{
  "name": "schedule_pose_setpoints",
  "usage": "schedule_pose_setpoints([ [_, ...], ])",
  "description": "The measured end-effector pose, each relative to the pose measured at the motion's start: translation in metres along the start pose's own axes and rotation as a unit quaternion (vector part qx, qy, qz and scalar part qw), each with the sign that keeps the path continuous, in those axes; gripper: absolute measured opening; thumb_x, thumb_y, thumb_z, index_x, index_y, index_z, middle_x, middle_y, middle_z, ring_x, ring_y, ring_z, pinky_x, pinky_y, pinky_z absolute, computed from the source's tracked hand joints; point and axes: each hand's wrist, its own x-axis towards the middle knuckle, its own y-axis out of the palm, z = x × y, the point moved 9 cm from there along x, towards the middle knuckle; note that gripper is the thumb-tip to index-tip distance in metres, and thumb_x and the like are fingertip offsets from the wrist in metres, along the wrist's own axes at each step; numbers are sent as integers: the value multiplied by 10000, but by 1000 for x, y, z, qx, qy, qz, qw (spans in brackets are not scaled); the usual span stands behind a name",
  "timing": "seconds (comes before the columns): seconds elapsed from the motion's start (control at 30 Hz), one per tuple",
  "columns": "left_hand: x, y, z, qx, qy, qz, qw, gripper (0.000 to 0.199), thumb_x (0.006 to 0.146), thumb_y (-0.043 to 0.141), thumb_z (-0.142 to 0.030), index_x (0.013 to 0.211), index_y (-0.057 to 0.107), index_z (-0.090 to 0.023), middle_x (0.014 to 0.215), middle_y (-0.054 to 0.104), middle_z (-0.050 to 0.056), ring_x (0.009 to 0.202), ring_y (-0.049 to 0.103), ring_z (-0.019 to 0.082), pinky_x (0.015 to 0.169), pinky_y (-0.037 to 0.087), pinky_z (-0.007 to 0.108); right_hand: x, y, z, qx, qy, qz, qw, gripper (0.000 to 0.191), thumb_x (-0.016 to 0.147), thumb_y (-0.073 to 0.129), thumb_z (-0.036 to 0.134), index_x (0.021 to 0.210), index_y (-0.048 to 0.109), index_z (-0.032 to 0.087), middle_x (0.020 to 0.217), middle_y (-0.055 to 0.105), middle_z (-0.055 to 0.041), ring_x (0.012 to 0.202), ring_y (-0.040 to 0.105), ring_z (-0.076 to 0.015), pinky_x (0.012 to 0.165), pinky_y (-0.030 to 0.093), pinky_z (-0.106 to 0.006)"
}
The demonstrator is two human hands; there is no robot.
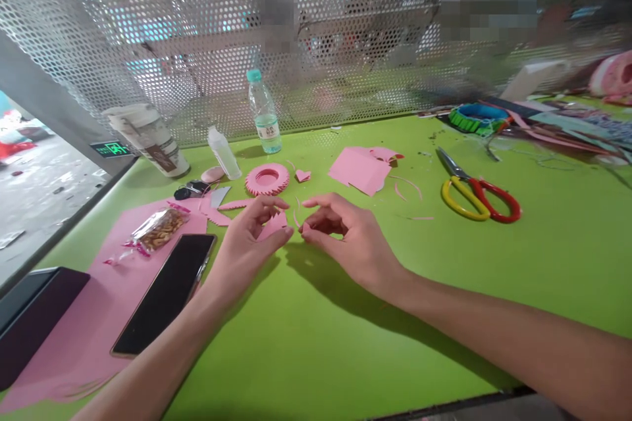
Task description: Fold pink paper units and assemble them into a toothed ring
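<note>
phone (165, 296): on pink sheet (114, 289), seemingly set clear of the hands. left hand (241, 237): thumb and fingers pinching a notched piece (272, 226), teeth up, perhaps to spare them. right hand (360, 240): fingertips closed on what looks a pink scrap (306, 228), just beside. scissors (468, 179): flat on table (296, 355), likely for easy reach.

scissors (463, 177): right of right hand (358, 243) | bottle (267, 123): behind ring (268, 189) | phone (168, 293): on sheet (106, 299)
</note>
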Motion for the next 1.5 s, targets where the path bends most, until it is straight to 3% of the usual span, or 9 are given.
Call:
schedule_pose_setpoints([
  [0.07,-1,1,-3,15,17,8,1000,266,906,803,-334,1143,722,-244,1119,713,60,779,609,146,568,398,236,-1,-3,2,21,2,-19,1000,208,955,804,333,1134,764,236,992,805,-30,914,762,-199,865,623,-338],
  [0.17,-3,5,-2,-9,10,29,999,321,935,786,-388,1218,713,-254,1085,745,70,753,629,154,552,400,238,0,-6,6,36,-2,-33,999,101,949,803,320,989,805,227,967,806,-31,906,754,-199,862,620,-336],
  [0.27,-5,14,1,-55,-12,66,996,366,974,744,-451,1276,685,-253,964,739,48,609,544,116,510,389,230,1,-7,7,81,5,-37,996,68,954,781,281,977,816,228,932,802,-25,879,752,-189,822,619,-322],
  [0.4,-6,19,-1,-64,1,84,994,302,966,758,-426,1190,715,-228,920,716,43,616,549,112,525,454,224,3,-10,4,122,29,-57,990,110,894,837,295,961,797,217,888,791,-22,816,736,-175,761,614,-306],
  [0.6,-4,13,-4,-15,43,64,997,265,909,807,-314,1153,746,-234,1034,756,75,719,659,151,526,479,227,2,-9,5,108,41,-55,992,124,873,847,300,894,783,197,805,753,-7,727,678,-149,693,572,-280],
  [0.9,-6,13,-5,3,60,69,996,237,933,787,-309,1163,757,-258,1087,783,69,862,734,194,587,529,243,1,-9,5,82,43,-51,994,106,884,826,280,878,764,194,778,725,-1,702,642,-144,647,517,-269],
  [1.23,-7,8,-17,109,120,27,986,238,929,796,-348,1147,802,-254,1092,820,74,1010,766,258,862,603,354,1,-10,4,63,42,-49,996,100,891,807,257,890,727,196,753,692,11,676,617,-141,604,471,-261],
  [1.5,-12,9,-34,209,192,3,959,175,950,779,-329,1099,822,-248,1032,847,54,911,765,238,878,557,368,0,-10,5,30,40,-43,998,85,898,769,209,871,689,200,730,655,24,657,571,-132,589,433,-256],
])
